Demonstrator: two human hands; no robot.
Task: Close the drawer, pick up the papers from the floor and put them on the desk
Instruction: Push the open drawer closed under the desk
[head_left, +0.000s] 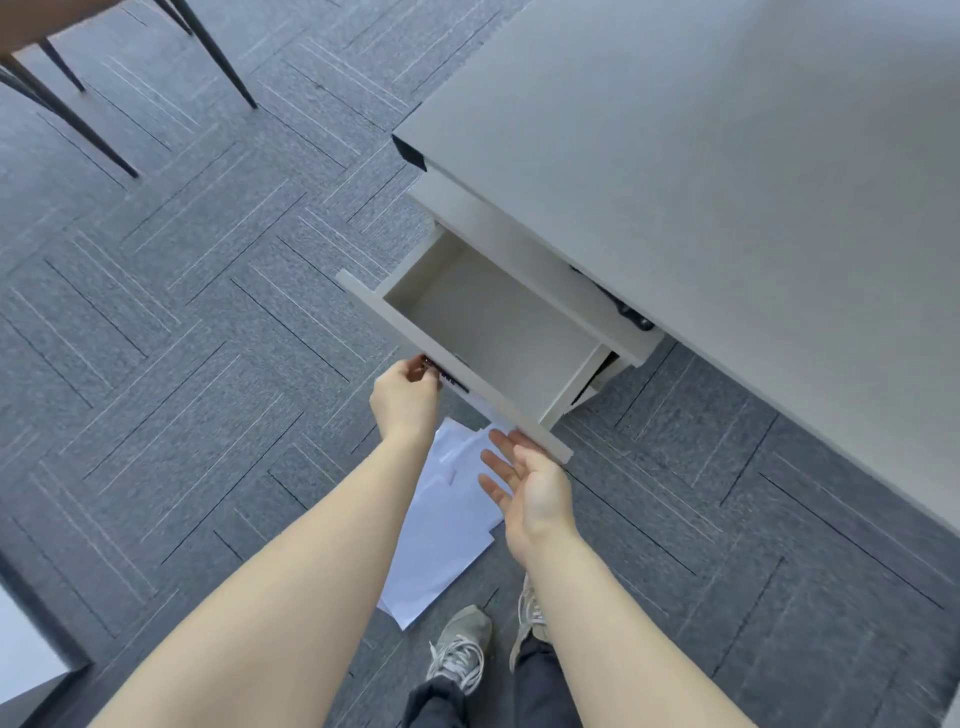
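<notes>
A pale grey drawer (498, 332) stands pulled out from under the grey desk (727, 171), and nothing lies inside it. My left hand (408, 397) grips the dark handle (447, 379) on the drawer front. Beside the front's near end my right hand (524, 483) is open, palm toward the panel, fingers spread, holding nothing. White papers (441, 530) lie scattered on the carpet below the drawer front, between my forearms, partly hidden by the right hand.
Grey patterned carpet (208, 312) covers the floor. Dark chair or table legs (78, 114) stand at the upper left. My two grey sneakers (460, 649) are right below the papers. A dark-edged panel (31, 649) sits at the lower left corner.
</notes>
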